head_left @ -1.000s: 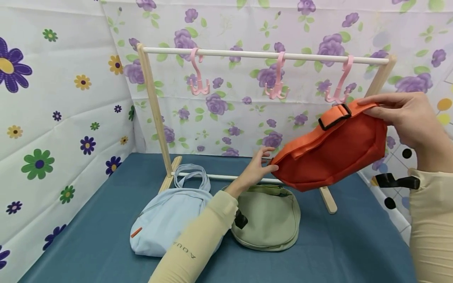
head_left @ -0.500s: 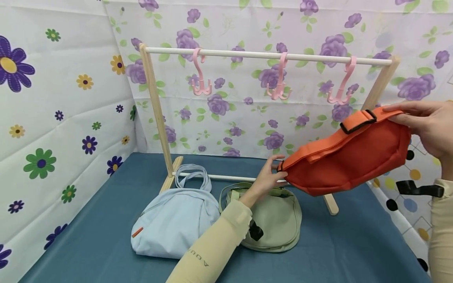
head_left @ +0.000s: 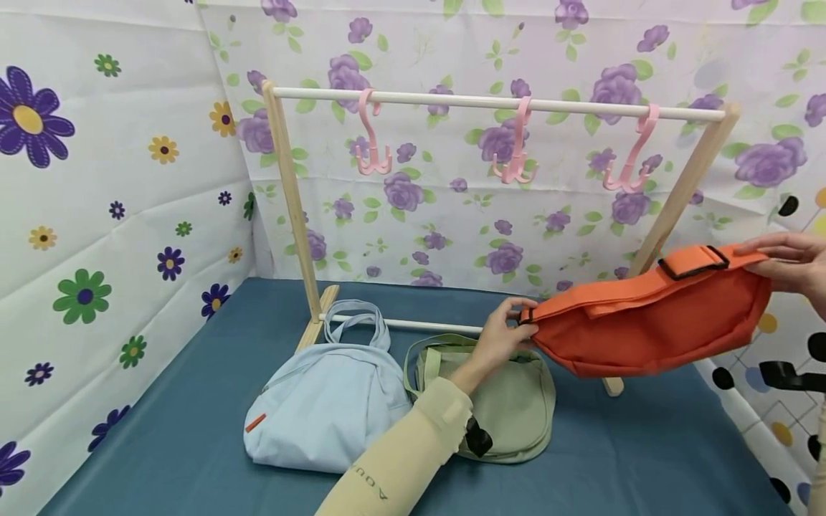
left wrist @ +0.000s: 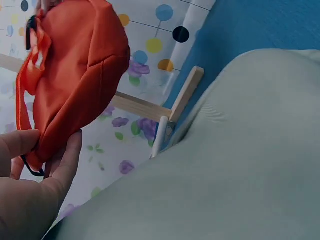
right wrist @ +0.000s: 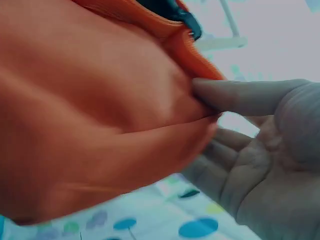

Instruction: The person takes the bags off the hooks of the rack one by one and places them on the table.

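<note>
An orange waist bag (head_left: 652,333) with a black strap buckle (head_left: 693,263) is held up in the air between both hands, slightly tilted. My left hand (head_left: 500,337) pinches its left end, thumb and fingers closing on the tip near a small black ring, as the left wrist view also shows on the bag (left wrist: 80,70). At the right end, my right hand (head_left: 796,265) pinches the upper corner; in the right wrist view the thumb presses on the orange fabric (right wrist: 115,110) while the other fingers lie behind it.
A wooden rack with a white rod (head_left: 452,99) carries three pink hooks (head_left: 373,147), with nothing hung on them. On the blue cloth (head_left: 213,401) lie a light blue bag (head_left: 329,408) and an olive green bag (head_left: 516,408), the latter partly behind my left forearm. Patterned sheets stand around.
Both hands have moved to the right and down with the orange waist bag, the right hand more. The bag now lies more level, and the left hand has taken hold of its left end.
</note>
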The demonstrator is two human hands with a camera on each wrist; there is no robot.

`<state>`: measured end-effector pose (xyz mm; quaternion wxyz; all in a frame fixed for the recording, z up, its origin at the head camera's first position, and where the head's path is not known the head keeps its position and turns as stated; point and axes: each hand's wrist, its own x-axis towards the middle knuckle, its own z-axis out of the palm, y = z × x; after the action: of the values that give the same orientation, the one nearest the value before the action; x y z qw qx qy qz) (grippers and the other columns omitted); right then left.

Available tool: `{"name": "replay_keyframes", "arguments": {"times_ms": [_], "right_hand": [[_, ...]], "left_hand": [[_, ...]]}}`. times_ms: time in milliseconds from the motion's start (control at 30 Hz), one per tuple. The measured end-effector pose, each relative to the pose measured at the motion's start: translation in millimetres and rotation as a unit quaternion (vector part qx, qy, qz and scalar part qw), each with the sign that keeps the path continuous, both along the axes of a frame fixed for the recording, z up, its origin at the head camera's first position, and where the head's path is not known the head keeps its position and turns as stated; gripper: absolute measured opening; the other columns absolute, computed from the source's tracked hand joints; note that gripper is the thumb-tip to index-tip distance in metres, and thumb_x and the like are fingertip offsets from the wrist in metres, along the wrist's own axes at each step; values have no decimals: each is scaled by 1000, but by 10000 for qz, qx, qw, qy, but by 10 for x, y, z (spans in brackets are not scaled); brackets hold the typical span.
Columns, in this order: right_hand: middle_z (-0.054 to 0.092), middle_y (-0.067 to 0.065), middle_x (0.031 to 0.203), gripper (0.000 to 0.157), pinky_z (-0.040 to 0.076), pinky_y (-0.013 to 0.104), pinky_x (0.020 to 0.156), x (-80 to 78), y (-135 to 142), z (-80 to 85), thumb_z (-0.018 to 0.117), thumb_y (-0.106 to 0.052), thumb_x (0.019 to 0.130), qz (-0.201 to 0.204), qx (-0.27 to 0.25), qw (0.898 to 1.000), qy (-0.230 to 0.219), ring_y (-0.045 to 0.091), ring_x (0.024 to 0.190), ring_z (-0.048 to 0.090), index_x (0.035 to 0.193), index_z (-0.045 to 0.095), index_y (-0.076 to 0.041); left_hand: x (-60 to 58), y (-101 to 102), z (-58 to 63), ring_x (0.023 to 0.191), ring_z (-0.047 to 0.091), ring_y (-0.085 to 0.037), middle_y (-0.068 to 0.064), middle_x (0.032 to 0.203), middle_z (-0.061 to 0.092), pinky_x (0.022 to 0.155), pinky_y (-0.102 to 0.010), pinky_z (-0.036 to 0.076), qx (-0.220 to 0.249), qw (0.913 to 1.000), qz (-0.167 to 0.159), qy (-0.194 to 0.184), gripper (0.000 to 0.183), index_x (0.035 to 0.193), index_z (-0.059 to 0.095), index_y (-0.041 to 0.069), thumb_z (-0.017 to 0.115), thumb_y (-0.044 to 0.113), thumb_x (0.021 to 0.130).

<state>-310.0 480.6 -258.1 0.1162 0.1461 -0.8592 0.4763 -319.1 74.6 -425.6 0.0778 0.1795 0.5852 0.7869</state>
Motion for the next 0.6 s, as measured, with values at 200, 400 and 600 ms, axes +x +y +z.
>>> {"name": "replay_keyframes", "arguments": {"times_ms": [200, 400, 600], "right_hand": [[65, -16, 97, 30, 61, 28, 63, -22, 82, -147, 54, 9, 103, -426, 1595, 9844, -614, 2, 73, 70, 112, 67, -16], [50, 43, 119, 30, 62, 38, 66, -63, 115, -266, 51, 18, 95, -322, 2562, 9596, -1121, 26, 82, 70, 125, 51, 18], [64, 28, 104, 28, 63, 41, 66, -122, 121, -389, 50, 20, 87, 115, 2833, 9412, -1836, 29, 81, 70, 113, 56, 15]], "left_hand": [[42, 43, -41, 92, 68, -19, -6, 117, 58, 85, -48, 61, -471, 9988, 139, 84, 33, 131, 64, 11, 64, -3, 101], [81, 124, -61, 86, 67, -16, -3, 111, 63, 83, -53, 61, -1137, 9924, 476, 10, 31, 124, 69, 14, 68, -3, 98], [118, 186, -81, 77, 65, -10, -1, 107, 66, 71, -37, 63, -2278, 9712, 682, 117, 28, 117, 72, 20, 71, 1, 97]]}}
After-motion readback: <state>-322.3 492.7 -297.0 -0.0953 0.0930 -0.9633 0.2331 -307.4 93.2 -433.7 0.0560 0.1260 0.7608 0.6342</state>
